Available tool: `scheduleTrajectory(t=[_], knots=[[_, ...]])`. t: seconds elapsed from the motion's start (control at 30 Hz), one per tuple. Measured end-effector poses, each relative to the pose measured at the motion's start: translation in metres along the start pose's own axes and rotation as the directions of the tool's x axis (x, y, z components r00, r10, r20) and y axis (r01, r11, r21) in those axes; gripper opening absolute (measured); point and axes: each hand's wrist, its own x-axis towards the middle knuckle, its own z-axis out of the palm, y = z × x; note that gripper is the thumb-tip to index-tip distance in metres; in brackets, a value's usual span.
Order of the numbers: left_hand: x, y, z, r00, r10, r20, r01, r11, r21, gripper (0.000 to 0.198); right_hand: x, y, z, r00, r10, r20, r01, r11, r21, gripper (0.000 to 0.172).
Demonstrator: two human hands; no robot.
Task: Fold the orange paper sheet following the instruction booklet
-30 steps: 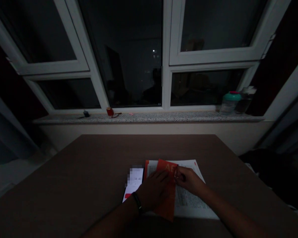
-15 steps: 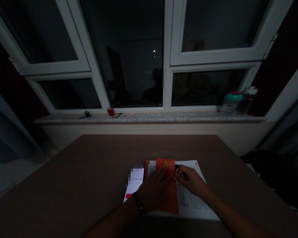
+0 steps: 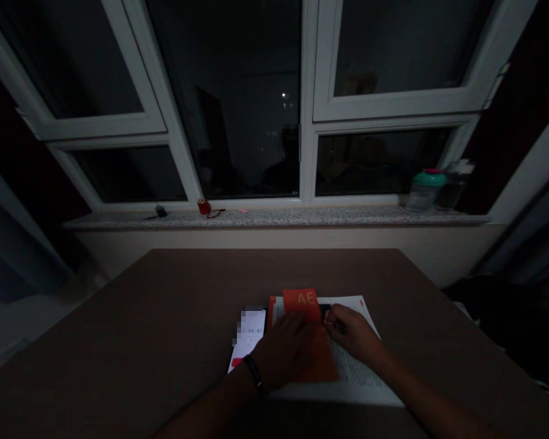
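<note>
An orange sheet (image 3: 322,364) with the letters "AE" near its top lies tilted over a printed page (image 3: 359,373). My left hand (image 3: 286,347) rests flat on the orange sheet, fingers stretched toward its upper part, with a dark band on the wrist. Just right of the sheet's edge, my right hand (image 3: 350,329) is closed in a pinch over the printed page. Something small and pale shows at its fingertips, too dim to name. Beside the left hand lies a lit phone (image 3: 251,332) showing 04:41.
All of this sits on a brown table (image 3: 165,323). Behind it, a speckled windowsill (image 3: 274,217) carries a small red jar (image 3: 204,207), a dark little bottle (image 3: 160,211) and a teal-lidded clear container (image 3: 426,190). Dark windows rise above. The room is dim.
The orange sheet has turned under my left hand: its top has shifted left and its lower end right and slightly up. The phone's count went from 04:40 to 04:41.
</note>
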Motion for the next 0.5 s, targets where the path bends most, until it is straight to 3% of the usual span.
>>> scheduleTrajectory(t=[0.1, 0.4, 0.5], knots=[[0.0, -0.003, 0.003, 1.0, -0.018, 0.011, 0.018, 1.0, 0.002, 0.061, 0.002, 0.005, 0.002, 0.999, 0.013, -0.03, -0.012, 0.999, 0.041, 0.013], [-0.001, -0.008, 0.01, 1.0, -0.002, 0.019, 0.001, 1.0, 0.03, 0.061, 0.0, -0.002, -0.005, 0.978, -0.102, 0.18, 0.077, 0.987, 0.138, 0.02], [-0.001, -0.009, 0.011, 1.0, 0.001, 0.015, -0.001, 0.999, 0.033, 0.063, -0.002, -0.001, -0.004, 0.981, -0.093, 0.171, 0.072, 0.989, 0.13, 0.019]])
